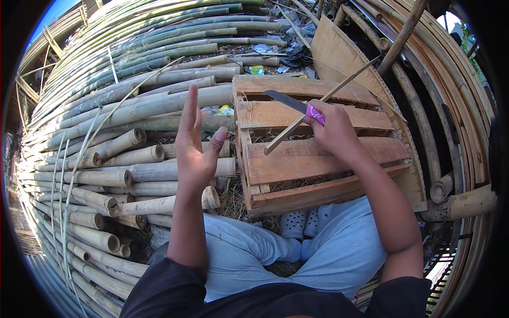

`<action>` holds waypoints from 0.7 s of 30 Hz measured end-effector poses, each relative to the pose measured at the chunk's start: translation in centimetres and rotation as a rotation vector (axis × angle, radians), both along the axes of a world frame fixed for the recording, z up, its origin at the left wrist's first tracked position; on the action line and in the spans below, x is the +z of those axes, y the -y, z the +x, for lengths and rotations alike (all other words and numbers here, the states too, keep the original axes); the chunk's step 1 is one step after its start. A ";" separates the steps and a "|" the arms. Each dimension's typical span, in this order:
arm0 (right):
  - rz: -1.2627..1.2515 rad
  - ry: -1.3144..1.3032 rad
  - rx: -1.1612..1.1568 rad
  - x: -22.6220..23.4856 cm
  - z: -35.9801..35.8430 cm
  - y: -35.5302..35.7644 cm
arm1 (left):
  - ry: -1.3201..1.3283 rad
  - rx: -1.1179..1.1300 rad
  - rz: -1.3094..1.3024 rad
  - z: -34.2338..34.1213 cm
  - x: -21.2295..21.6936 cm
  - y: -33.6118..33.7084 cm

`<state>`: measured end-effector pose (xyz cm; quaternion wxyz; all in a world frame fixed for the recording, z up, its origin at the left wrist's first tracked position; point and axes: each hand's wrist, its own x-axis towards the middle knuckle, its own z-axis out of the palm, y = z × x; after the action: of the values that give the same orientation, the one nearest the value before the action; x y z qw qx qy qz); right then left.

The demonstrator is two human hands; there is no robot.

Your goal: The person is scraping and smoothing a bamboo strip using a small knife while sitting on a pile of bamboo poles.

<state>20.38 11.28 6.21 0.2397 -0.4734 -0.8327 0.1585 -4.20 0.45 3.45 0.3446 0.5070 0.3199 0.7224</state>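
Observation:
My right hand is closed around the pink patterned handle of a knife, its dark blade pointing to the upper left. A thin bamboo stick runs slantwise past the same fingers, over a wooden slatted crate. Whether those fingers grip the stick too, or it only rests on the slats, I cannot tell. My left hand is raised left of the crate, fingers straight up and thumb apart, holding nothing. The crate stands in front of my bent legs.
Long bamboo poles lie stacked across the left and far side, cut ends toward the crate. A thin wooden board leans behind the crate. Bamboo strips and poles line the right. Plastic litter lies at the back.

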 end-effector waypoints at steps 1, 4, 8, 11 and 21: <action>0.009 0.004 -0.008 -0.1 0.0 0.0 | -0.053 0.437 0.016 0.6 0.5 -0.4; -0.023 -0.030 -0.011 0.0 -0.1 0.0 | -0.268 0.313 -0.019 0.0 -1.5 -0.5; -0.016 -0.051 0.006 0.0 0.0 -0.1 | -0.741 0.138 -0.083 2.2 -1.5 0.2; 0.066 0.002 0.040 0.1 0.0 0.0 | -0.768 0.046 -0.197 3.7 -2.2 0.2; -0.121 -0.155 -0.204 -0.1 6.9 -7.8 | -0.661 0.120 -0.169 4.3 -2.2 0.0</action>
<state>27.31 19.06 6.09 0.2891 -0.5555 -0.7482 0.2194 0.06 0.50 1.27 0.2200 0.6634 0.5021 0.5092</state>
